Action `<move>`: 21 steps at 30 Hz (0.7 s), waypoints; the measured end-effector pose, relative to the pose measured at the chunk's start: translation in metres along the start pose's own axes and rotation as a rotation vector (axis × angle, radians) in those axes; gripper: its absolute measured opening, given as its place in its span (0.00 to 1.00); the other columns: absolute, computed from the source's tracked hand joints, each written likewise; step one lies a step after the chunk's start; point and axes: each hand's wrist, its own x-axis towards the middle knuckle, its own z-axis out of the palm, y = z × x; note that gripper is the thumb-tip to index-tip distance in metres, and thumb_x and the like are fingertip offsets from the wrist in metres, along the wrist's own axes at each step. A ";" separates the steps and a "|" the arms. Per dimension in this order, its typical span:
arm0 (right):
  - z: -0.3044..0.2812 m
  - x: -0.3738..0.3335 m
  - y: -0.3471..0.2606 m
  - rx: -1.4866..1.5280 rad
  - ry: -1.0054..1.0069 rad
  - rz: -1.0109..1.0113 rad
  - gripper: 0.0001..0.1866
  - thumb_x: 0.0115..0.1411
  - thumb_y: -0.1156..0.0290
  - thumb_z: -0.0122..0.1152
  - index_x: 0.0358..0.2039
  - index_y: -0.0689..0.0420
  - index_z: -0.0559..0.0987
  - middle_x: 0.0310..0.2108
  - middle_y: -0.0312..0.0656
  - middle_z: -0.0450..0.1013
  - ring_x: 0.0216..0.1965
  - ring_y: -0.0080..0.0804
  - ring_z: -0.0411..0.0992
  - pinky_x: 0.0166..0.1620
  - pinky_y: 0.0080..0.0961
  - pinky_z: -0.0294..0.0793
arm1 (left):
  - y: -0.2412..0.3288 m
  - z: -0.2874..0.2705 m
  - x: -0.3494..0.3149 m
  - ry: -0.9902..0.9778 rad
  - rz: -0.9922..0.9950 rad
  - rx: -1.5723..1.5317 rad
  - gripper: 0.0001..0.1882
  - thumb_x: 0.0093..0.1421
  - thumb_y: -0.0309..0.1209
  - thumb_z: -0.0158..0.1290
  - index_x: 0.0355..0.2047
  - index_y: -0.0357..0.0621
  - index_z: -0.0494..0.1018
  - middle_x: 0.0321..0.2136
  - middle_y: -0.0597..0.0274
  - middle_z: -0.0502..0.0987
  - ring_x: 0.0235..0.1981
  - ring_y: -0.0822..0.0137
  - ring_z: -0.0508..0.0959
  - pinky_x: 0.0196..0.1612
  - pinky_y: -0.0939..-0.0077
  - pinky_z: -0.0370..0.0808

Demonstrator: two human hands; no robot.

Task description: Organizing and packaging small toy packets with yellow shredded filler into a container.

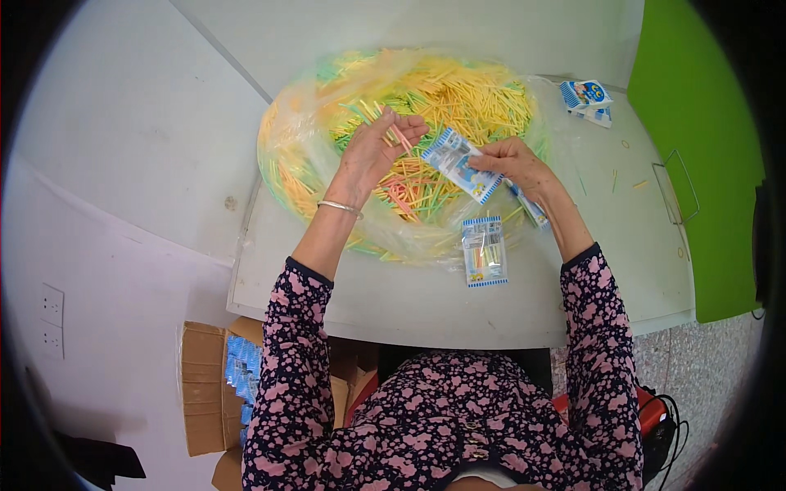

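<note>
From where I stood, taking twelve as straight ahead of the person, the left hand (pixel 370 159) was closed loosely round a few pink and yellow sticks (pixel 401 140), its fingers partly curled. At its three o'clock, just beyond those fingertips, was the blue-and-white packet (pixel 454 166), pinched by the right hand (pixel 524 168) with the thumb on top; it slanted out toward that hand's nine o'clock. I couldn't tell whether it contained anything. Both hands were above a big clear bag (pixel 299 176) heaped with yellow, green and pink sticks.

A filled packet (pixel 485 255) lay on the table (pixel 393 303) at the right hand's seven o'clock, and a partly hidden packet (pixel 528 204) sat at its six, near the wrist. More packaging (pixel 584 96) lay well apart, between one and two o'clock.
</note>
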 end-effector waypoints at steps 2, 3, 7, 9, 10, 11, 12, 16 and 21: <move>0.005 -0.003 -0.005 0.020 -0.028 0.007 0.10 0.52 0.65 0.63 0.27 0.59 0.81 0.19 0.31 0.73 0.21 0.12 0.64 0.25 0.14 0.61 | 0.005 0.016 -0.008 0.002 0.044 0.038 0.17 0.65 0.38 0.41 0.33 0.33 0.68 0.37 0.45 0.74 0.45 0.54 0.75 0.48 0.62 0.73; 0.007 -0.005 -0.008 0.039 -0.054 0.017 0.10 0.52 0.65 0.64 0.27 0.60 0.82 0.20 0.31 0.73 0.21 0.12 0.65 0.26 0.14 0.61 | 0.007 0.024 -0.012 0.002 0.087 0.074 0.19 0.65 0.39 0.41 0.33 0.31 0.68 0.37 0.47 0.74 0.44 0.55 0.75 0.45 0.63 0.74; 0.012 -0.008 -0.011 0.120 -0.087 0.002 0.10 0.52 0.66 0.65 0.28 0.60 0.82 0.21 0.32 0.74 0.23 0.12 0.66 0.28 0.14 0.63 | 0.006 0.038 -0.018 -0.051 0.094 0.207 0.20 0.65 0.40 0.40 0.32 0.32 0.68 0.35 0.49 0.75 0.42 0.57 0.76 0.45 0.63 0.74; 0.013 -0.009 -0.008 0.118 -0.078 0.005 0.10 0.52 0.66 0.64 0.28 0.60 0.82 0.22 0.32 0.75 0.24 0.13 0.66 0.30 0.13 0.64 | 0.000 0.041 -0.021 -0.086 0.133 0.370 0.21 0.66 0.42 0.40 0.31 0.33 0.70 0.34 0.51 0.76 0.40 0.59 0.77 0.45 0.67 0.73; 0.012 -0.009 -0.005 0.119 -0.075 0.006 0.10 0.52 0.66 0.64 0.28 0.60 0.82 0.22 0.32 0.75 0.24 0.13 0.66 0.30 0.13 0.64 | -0.001 0.043 -0.023 -0.088 0.131 0.369 0.21 0.66 0.42 0.40 0.31 0.33 0.70 0.34 0.51 0.76 0.40 0.59 0.77 0.45 0.67 0.73; 0.011 -0.008 -0.002 0.127 -0.096 0.010 0.10 0.52 0.66 0.64 0.28 0.60 0.82 0.22 0.32 0.75 0.24 0.13 0.66 0.30 0.13 0.64 | -0.001 0.046 -0.025 -0.095 0.137 0.335 0.22 0.65 0.42 0.40 0.31 0.33 0.71 0.34 0.52 0.76 0.40 0.60 0.77 0.44 0.69 0.73; 0.009 -0.009 0.000 0.134 -0.116 0.014 0.09 0.52 0.66 0.64 0.28 0.60 0.82 0.22 0.32 0.75 0.24 0.13 0.67 0.31 0.13 0.64 | -0.002 0.048 -0.026 -0.102 0.144 0.300 0.22 0.65 0.43 0.40 0.31 0.34 0.72 0.33 0.52 0.76 0.39 0.62 0.77 0.43 0.71 0.73; 0.013 -0.010 0.000 0.140 -0.099 0.021 0.10 0.52 0.66 0.64 0.28 0.60 0.81 0.23 0.32 0.75 0.25 0.13 0.67 0.32 0.13 0.64 | 0.000 0.044 -0.026 -0.114 0.222 0.275 0.20 0.65 0.42 0.41 0.33 0.35 0.73 0.37 0.50 0.76 0.41 0.61 0.76 0.44 0.68 0.73; 0.016 -0.013 -0.004 0.198 -0.113 0.019 0.11 0.52 0.66 0.65 0.29 0.61 0.82 0.23 0.33 0.75 0.25 0.14 0.67 0.33 0.14 0.65 | -0.012 0.048 -0.027 -0.128 0.147 0.412 0.26 0.65 0.47 0.39 0.37 0.32 0.73 0.33 0.55 0.76 0.36 0.69 0.76 0.42 0.75 0.72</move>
